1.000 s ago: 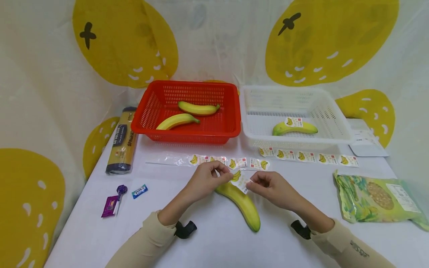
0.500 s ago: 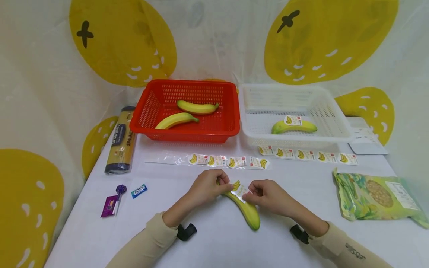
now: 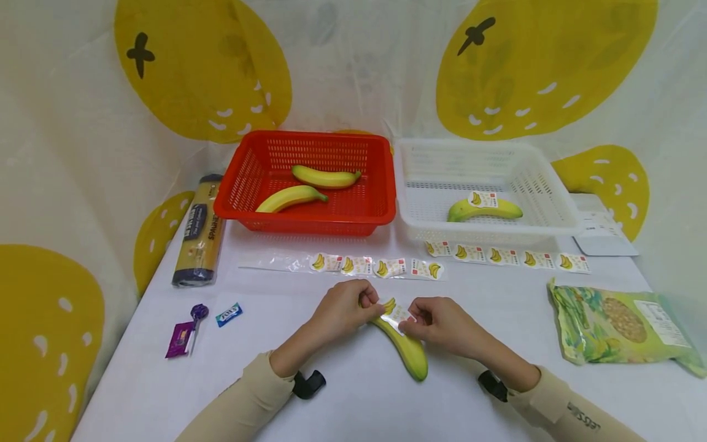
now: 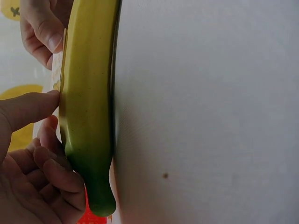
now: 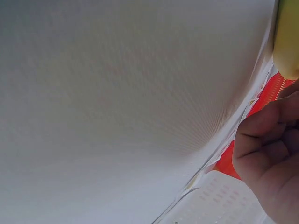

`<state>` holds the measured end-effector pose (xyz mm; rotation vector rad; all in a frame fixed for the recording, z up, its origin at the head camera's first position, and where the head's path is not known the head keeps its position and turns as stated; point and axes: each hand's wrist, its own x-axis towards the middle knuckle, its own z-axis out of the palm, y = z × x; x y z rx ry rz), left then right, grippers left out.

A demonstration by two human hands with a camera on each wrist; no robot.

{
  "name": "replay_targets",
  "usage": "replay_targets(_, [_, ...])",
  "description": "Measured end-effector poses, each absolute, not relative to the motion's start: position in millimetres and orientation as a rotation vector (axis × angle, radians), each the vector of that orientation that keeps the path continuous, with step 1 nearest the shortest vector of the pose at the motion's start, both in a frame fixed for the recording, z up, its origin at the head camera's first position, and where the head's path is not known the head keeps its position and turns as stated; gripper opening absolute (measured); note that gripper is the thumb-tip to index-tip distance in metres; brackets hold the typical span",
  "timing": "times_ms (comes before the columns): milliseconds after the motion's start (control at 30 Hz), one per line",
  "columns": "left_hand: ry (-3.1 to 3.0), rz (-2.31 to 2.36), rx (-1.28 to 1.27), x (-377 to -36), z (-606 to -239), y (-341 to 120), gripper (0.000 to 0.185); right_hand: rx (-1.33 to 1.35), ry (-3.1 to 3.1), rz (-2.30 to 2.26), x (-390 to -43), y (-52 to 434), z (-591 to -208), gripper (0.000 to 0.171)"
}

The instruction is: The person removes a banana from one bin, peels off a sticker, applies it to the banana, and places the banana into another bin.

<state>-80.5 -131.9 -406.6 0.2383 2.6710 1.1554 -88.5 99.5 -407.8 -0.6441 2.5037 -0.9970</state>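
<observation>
A yellow-green banana (image 3: 405, 347) lies on the white table (image 3: 342, 399) in front of me. A white sticker (image 3: 393, 310) with a banana picture lies on its upper half. My left hand (image 3: 371, 307) pinches the sticker's left end against the fruit. In the left wrist view the thumb (image 4: 28, 109) touches the sticker's edge (image 4: 58, 70) and the curled fingers (image 4: 51, 168) sit by the banana (image 4: 88, 93). My right hand (image 3: 411, 319) pinches the sticker's right end. The right wrist view shows only curled fingers (image 5: 273, 144) and the banana's tip (image 5: 288, 42).
A red basket (image 3: 309, 221) with two bananas and a white basket (image 3: 547, 215) with one stickered banana (image 3: 485, 209) stand at the back. Two sticker strips (image 3: 375, 267) (image 3: 505, 256) lie before them. Spaghetti pack (image 3: 200, 232), lollipop (image 3: 185, 331), candy (image 3: 229, 314) lie left; a green snack bag (image 3: 618, 325) right.
Both hands have lowered the sticker from just above the banana onto its skin and now hold it there. In the last half second hardly anything has moved.
</observation>
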Motion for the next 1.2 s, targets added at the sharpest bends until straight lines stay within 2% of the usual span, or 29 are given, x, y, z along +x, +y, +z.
replay_targets(267, [2.698,1.153,0.257,-80,-407,-132,0.016,-0.65,2.501,-1.01,-87,100,-409,0.029])
replay_targets(567, [2.726,1.106,0.251,-77,-409,-131,0.032,-0.677,2.471,-1.029,-85,101,-410,0.031])
replay_targets(1200, [2.654,1.207,0.277,-79,-410,-141,0.023,-0.698,2.461,-0.966,-84,105,-410,0.03])
